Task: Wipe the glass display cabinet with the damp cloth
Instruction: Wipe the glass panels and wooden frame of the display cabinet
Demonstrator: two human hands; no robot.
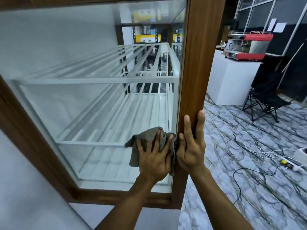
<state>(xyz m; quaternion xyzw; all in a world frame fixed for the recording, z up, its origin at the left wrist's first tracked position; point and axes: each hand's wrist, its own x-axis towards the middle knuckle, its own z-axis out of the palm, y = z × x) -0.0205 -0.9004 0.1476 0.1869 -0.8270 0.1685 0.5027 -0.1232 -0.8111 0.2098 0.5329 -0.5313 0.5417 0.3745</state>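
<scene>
Two bare forearms reach in from the near edge toward the glass display cabinet (196,63), whose brown wooden frame holds a clear pane (74,105) with white slatted racks (103,80) behind it; its long axis runs away toward the far side. On the pane's lower right, just beside the upright post, the left hand (153,157) presses the grey cloth (147,135) flat with spread fingers. The crumpled cloth lies roughly up and down. The right hand (191,146) rests on the post, fingers straight, pointing up. To the right, cables (249,170) trail over grey marbled floor (274,196); farther off stand a black folding chair (265,98) and a red espresso machine (249,45).
</scene>
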